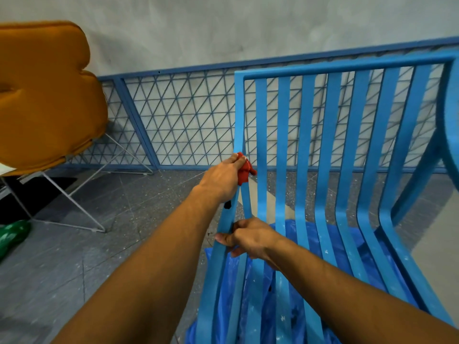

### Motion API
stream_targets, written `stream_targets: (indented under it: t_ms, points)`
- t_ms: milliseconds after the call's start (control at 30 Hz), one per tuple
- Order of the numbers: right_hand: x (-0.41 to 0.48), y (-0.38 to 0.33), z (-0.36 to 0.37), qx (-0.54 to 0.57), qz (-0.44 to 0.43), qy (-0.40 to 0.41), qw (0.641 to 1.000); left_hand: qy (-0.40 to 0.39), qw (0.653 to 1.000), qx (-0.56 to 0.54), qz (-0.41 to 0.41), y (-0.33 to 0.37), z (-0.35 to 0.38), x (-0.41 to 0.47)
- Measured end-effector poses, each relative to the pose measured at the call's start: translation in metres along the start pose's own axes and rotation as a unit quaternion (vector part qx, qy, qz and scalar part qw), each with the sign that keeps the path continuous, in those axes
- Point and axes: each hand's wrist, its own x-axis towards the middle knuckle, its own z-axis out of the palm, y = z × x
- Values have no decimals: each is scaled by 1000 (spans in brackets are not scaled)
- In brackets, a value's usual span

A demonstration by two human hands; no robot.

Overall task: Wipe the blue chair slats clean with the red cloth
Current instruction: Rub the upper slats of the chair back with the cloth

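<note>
Left hand [223, 180] has the red cloth [244, 171] bunched in curled fingers against the outermost blue slat [239, 108]. Right hand [250, 238] pinches that slat just below. I'd wrap the cloth fully round and drag slowly.

matt blue chair slats [308, 150], soft red cloth [244, 173]

Orange padded chair [44, 95] on white wire legs, blue lattice railing [186, 120], blue plastic sheet [191, 332], green bundle [12, 234].

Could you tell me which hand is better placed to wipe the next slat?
Left, likely: the left hand holds the red cloth against the blue chair's outer slat, while the right hand holds no cloth and grips that slat lower down.
</note>
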Motion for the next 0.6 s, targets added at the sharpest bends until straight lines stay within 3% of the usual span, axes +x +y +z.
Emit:
stream_targets:
  t_ms: [233,400,600]
  points:
    - [-12,40,27,-5,-19,168,986,-32,999,-28,25,1,-7,-50]
    - [-45,66,38,83,3,161,983,-53,996,-69,14,4,-10,-88]
    - [-56,65,22,88,15,172,981,-59,996,-56,37,13,-16,-140]
